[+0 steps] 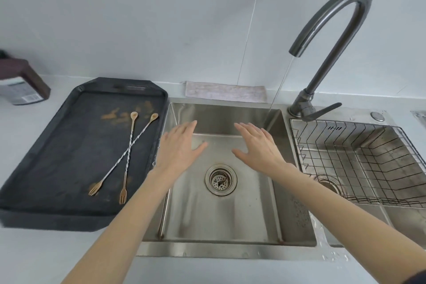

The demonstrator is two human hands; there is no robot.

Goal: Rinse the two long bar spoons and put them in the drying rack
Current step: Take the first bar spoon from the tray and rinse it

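The left hand (178,145) and right hand (258,147) are held flat and spread above the steel sink (221,214), nothing gripped. The two bar spoons (129,150) lie crossed on the dark tray (46,145) just beside the left hand. They are best pinched together at the crossing of the twisted stems, passed under the faucet's (332,30) thin stream, then laid in the wire drying rack (359,161).

White countertop (57,256) carries a black tray (46,168) left of the left hand (178,145), a grey cloth (226,91) beyond both hands, a dark box (23,83) far left.
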